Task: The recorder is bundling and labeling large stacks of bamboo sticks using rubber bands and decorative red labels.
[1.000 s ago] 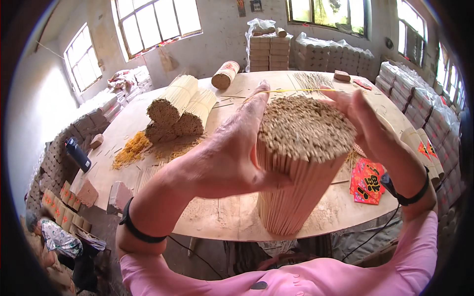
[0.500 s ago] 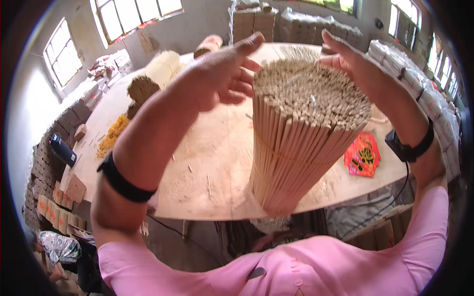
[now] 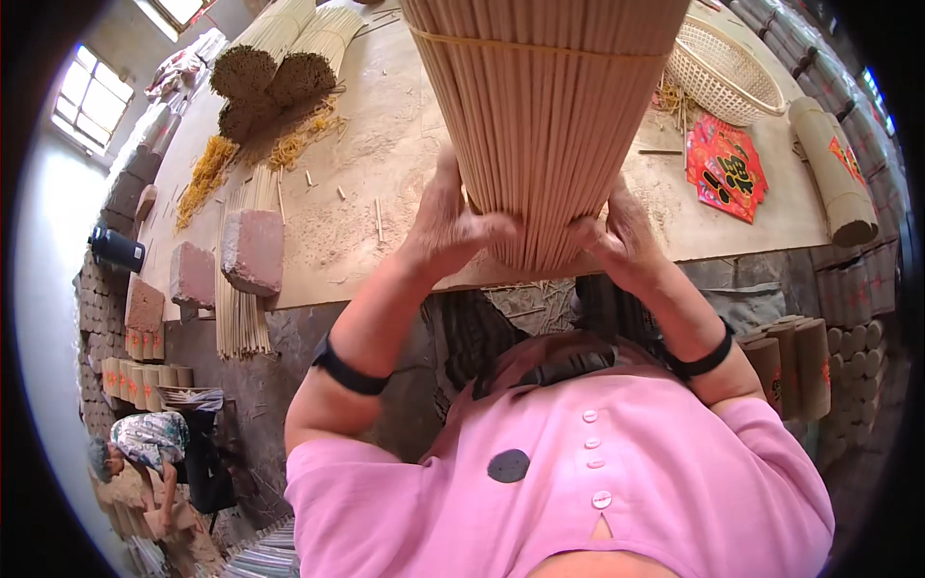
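Note:
A thick bundle of thin tan sticks (image 3: pixel 544 125) stands upright near the table's front edge, its top beyond the picture. A yellow rubber band (image 3: pixel 568 48) circles it higher up. Around its lower end my left hand (image 3: pixel 453 226) presses from the left, thumb across the front. My right hand (image 3: pixel 621 236) holds the opposite side at about the same height. The fingertips behind the bundle are partly hidden.
Bound stick bundles (image 3: pixel 246 72) and loose rubber bands (image 3: pixel 204 178) lie at the left, near bricks (image 3: pixel 252 250). Rightward are red paper sheets (image 3: pixel 727 169), a woven basket (image 3: pixel 727 72) and a wrapped roll (image 3: pixel 833 173). A person (image 3: pixel 159 448) bends at lower left.
Both hands have come down from beside the bundle's top to its lower end and closed on it. The view has tilted downward, bringing the basket and bricks into sight.

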